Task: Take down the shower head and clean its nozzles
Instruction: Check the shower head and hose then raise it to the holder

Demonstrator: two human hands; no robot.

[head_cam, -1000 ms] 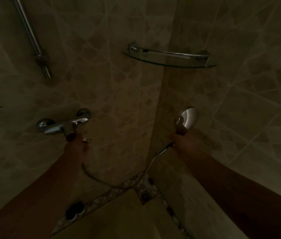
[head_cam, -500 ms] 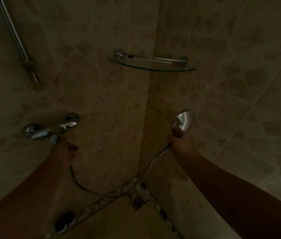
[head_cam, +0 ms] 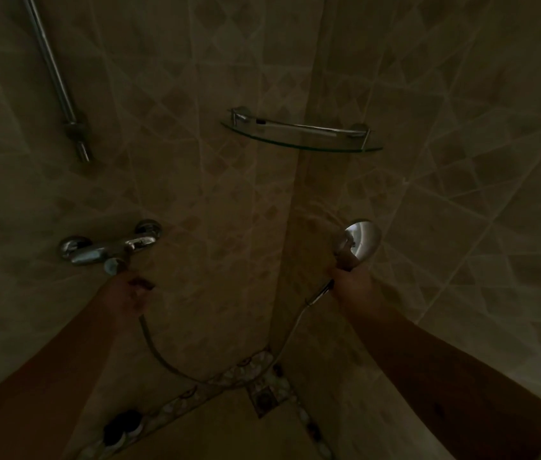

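The chrome shower head (head_cam: 360, 240) is off its rail and held up in front of the right tiled wall, its round back toward me, so the nozzles are hidden. My right hand (head_cam: 352, 287) is closed around its handle. A metal hose (head_cam: 159, 353) sags from the handle down to the corner and back up to the chrome mixer tap (head_cam: 109, 249) on the left wall. My left hand (head_cam: 128, 292) sits just under the tap, fingers curled at the lever or hose joint; the dim light hides exactly what it grips.
A chrome slide rail (head_cam: 60, 84) runs down the left wall above the tap. A glass corner shelf (head_cam: 302, 141) hangs above the hands. A floor drain (head_cam: 266, 398) sits in the corner, and dark bottles (head_cam: 123, 431) stand by the left wall.
The view has shifted a little between frames. My left hand has dropped from touching the tap body to just beneath it. My right hand keeps the shower head raised in about the same place.
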